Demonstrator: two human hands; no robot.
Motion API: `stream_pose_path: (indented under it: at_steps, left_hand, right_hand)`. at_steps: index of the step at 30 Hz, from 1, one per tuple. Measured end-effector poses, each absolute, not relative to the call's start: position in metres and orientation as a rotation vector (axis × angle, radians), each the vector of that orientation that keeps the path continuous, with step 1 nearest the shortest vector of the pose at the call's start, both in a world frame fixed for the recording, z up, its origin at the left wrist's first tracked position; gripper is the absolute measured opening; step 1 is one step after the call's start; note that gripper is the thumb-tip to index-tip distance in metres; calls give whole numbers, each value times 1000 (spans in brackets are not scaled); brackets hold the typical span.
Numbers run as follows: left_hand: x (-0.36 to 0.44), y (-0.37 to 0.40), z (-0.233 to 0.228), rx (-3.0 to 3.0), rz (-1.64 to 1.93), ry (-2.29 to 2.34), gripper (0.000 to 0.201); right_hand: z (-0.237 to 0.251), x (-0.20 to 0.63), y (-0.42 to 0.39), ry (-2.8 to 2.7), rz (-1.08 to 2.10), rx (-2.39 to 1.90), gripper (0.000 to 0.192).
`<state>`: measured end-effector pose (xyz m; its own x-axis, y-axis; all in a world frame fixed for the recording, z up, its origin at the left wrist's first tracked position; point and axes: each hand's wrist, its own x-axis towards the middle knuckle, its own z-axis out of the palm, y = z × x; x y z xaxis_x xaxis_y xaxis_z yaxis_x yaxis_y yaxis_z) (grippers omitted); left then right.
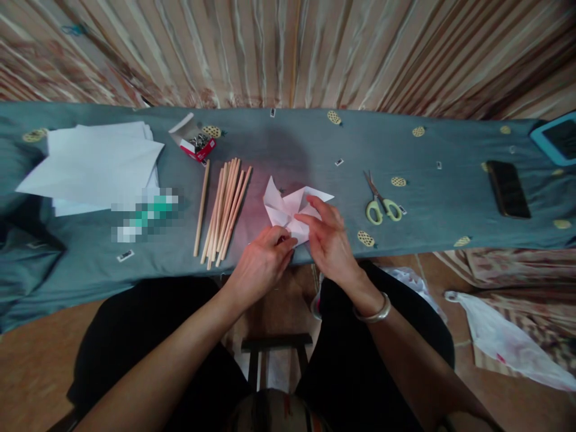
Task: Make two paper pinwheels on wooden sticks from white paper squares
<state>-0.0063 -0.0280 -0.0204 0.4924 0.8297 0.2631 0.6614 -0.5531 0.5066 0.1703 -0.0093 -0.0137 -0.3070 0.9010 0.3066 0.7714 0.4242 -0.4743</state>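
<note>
A white paper pinwheel [284,207], its corners folded in toward the centre, lies at the front edge of the cloth-covered table between my hands. The fingers of my left hand [265,255] pinch its lower edge. From the right, my right hand [330,240] holds it too: one fingertip presses near the middle where the folded points meet, and another finger rests by the right blade. My right thumb is partly hidden. Just left of the pinwheel lie several thin wooden sticks [227,210]. Green-handled scissors [378,201] rest to the right with their blades slightly apart.
White paper sheets [94,165] are stacked at the left, beside a blurred green-and-white item [150,213]. An opened red-and-white small box [195,144] holds metal bits. A dark phone [508,189] and a blue-framed device [560,138] lie far right. Striped curtains [288,54] hang behind.
</note>
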Motion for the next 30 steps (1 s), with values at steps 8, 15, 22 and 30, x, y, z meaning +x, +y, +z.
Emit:
stream_pose_path:
  at_steps: [8,15,22,30]
  left_hand:
    - [-6,-28,-20,2396,668,1256,24]
    - [-6,-29,-20,2370,631,1255,24]
    - [-5,-28,-19,2353,606,1246,26]
    - [-5,-27,-20,2362,603,1248,24]
  right_hand:
    - [-17,161,-13,-2378,-3,-1465,31]
    - [-23,162,-14,-2393,-67,-1469,29]
    - [-25,150,-12,-2402,-80,-1426,28]
    - [-25,146,-12,-2395,45,-1459,33]
